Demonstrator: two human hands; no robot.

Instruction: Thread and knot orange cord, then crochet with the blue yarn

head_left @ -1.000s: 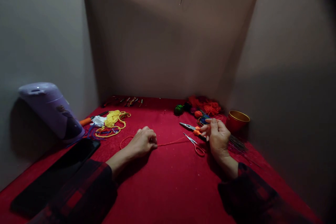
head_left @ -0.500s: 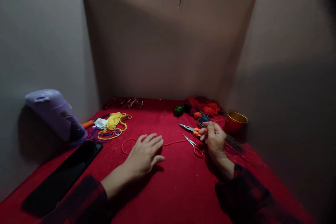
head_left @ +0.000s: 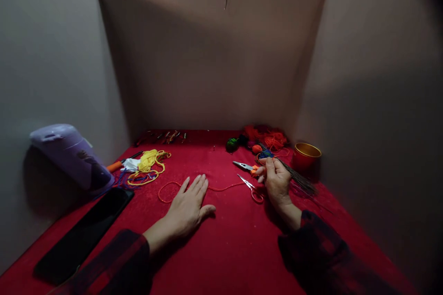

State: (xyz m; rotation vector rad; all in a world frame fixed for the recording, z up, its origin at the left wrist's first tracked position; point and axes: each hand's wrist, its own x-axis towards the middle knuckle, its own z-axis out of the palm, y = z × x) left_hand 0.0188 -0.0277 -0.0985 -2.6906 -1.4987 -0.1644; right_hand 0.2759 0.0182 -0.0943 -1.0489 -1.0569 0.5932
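My left hand (head_left: pixel 189 205) lies flat with its fingers stretched out, pressing on the red cloth (head_left: pixel 221 239). Beneath its fingers runs a red string (head_left: pixel 223 189); one part loops out to the left, the other goes right toward the scissors. My right hand (head_left: pixel 275 182) is closed in a pinch with palm turned up, raised a little above the cloth; what it pinches, if anything, cannot be made out. Just left of it lie small scissors (head_left: pixel 254 193) with red handles and pliers (head_left: pixel 244 166) with orange grips, partly behind the fingers.
A black phone (head_left: pixel 83 235) and a leaning purple container (head_left: pixel 74 156) are at left, near yellow yarn (head_left: pixel 149 161). At the back right are red yarn (head_left: pixel 273 140), a green yarn ball (head_left: pixel 231 144) and a red-gold bowl (head_left: pixel 307 156). Grey panels (head_left: pixel 207 55) enclose three sides.
My left hand has settled flatter onto the cloth and string. The whole view has shifted slightly, with most things now a little farther left; my right hand keeps its pinch.
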